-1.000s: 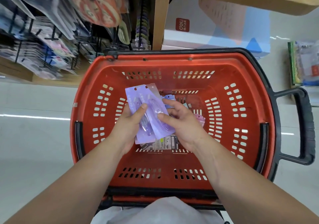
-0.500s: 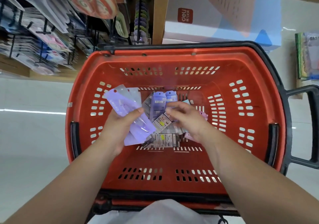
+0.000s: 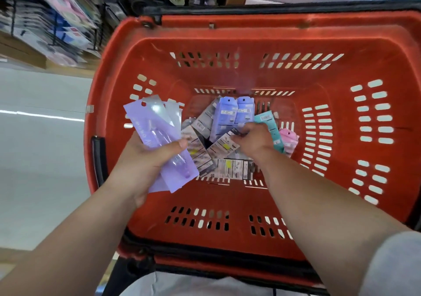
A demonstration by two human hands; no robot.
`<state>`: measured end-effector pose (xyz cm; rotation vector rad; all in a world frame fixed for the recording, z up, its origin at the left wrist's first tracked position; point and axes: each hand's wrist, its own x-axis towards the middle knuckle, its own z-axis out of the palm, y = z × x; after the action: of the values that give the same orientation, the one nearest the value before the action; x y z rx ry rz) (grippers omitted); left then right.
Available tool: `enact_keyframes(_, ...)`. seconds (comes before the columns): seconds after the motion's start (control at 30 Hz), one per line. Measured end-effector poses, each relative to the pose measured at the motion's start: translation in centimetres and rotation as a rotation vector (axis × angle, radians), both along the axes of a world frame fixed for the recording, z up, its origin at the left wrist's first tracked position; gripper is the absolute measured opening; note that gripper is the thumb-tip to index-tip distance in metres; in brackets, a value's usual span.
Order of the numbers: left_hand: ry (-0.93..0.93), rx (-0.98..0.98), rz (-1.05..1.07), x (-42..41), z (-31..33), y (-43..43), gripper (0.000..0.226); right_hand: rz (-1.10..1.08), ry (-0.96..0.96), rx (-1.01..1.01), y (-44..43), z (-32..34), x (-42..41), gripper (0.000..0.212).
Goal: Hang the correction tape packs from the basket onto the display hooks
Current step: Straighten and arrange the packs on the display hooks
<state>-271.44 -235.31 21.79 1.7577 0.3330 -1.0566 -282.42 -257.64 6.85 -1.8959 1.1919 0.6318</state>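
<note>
Several correction tape packs lie loose in the head view, so the job looks to be at its gathering stage rather than its hanging stage. The left hand (image 3: 145, 159), at centre left of the frame, grips a small fan of purple packs (image 3: 159, 140), with the thumb across their fronts and the fingers behind. Their punched hang-holes point toward the upper left.

The right hand (image 3: 252, 138), just right of centre, reaches down into the red basket (image 3: 250, 29). Its fingers curl on the edge of a face-down pack (image 3: 224, 146) on top of the heap, apparently pinching it to lift it.

More packs lie around that hand, all on the basket floor:
- two lilac packs (image 3: 232, 115) side by side toward the far wall
- a teal pack (image 3: 268, 124) and a pink pack (image 3: 288, 140) to the right
- further label-side-up ones just below the hand

The display hooks (image 3: 57, 22) sit at the upper left of the frame, blurred and laden with goods; whether any of those are correction tape I cannot tell.

By my judgement, nothing in either hand is on a hook yet, and a good part of the load is left to hang. That means the handful in the left hand, the one under the right, and the rest of the heap.
</note>
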Motion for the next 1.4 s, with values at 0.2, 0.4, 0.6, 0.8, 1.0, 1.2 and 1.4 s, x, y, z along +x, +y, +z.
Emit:
enact_keyframes(0.2, -0.021, 0.046, -0.02, -0.4, -0.2, -0.6, 0.045, -0.159, -0.216, 0.263, -0.3, 6.2, 1.5, 0.037)
enact_keyframes(0.4, -0.151, 0.059, -0.189, -1.3, 0.8, -3.2, 0.065, -0.361, -0.38, 0.472, -0.2, 14.8, 2.1, 0.024)
enact_keyframes(0.6, -0.231, 0.022, -0.429, -0.9, 4.5, -5.8, 0.062, -0.57, -0.328, 0.71, -0.9, 20.0, 1.4, 0.013)
enact_keyframes(0.8, -0.137, -0.092, -0.284, -1.1, 6.7, -6.5, 0.058, -0.638, -0.455, 0.924, -1.7, 22.0, -0.3, 0.019)
enact_keyframes(1.0, 0.104, -0.391, -0.14, -2.0, 8.7, -6.5, 0.04, -0.412, -0.533, 0.802, -0.2, 22.1, -2.0, 0.032)
enact_keyframes(1.2, 0.168, -0.474, -0.073, -2.0, 8.9, -6.6, 0.033, -0.416, -0.425, 0.857, 1.2, 22.4, -2.3, 0.059)
enact_keyframes(1.4, 0.093, -0.404, -0.048, -1.8, 7.5, -5.8, 0.051, -0.522, -0.516, 0.615, 2.3, 22.3, -1.4, 0.022)
